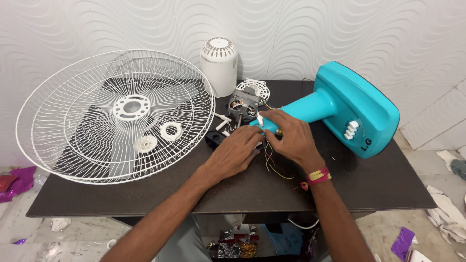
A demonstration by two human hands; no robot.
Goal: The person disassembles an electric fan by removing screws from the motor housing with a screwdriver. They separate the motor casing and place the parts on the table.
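Observation:
A turquoise fan stand (pixel 340 109) lies on its side on the dark table (pixel 378 184), its neck pointing left toward a bare fan motor (pixel 241 104). My left hand (pixel 235 153) rests on the table at the neck's end, fingers curled over small parts there. My right hand (pixel 289 136) lies on the neck's end, fingertips pinching something small beside the left hand; what it is stays hidden. Thin coloured wires (pixel 272 167) trail out from under both hands.
White wire fan guards (pixel 63 121) with a blade beneath fill the table's left side, two white plastic rings (pixel 171 131) resting on them. A white motor cover (pixel 219 65) stands at the back. A black part (pixel 216 138) lies left of my hands. Scraps litter the floor.

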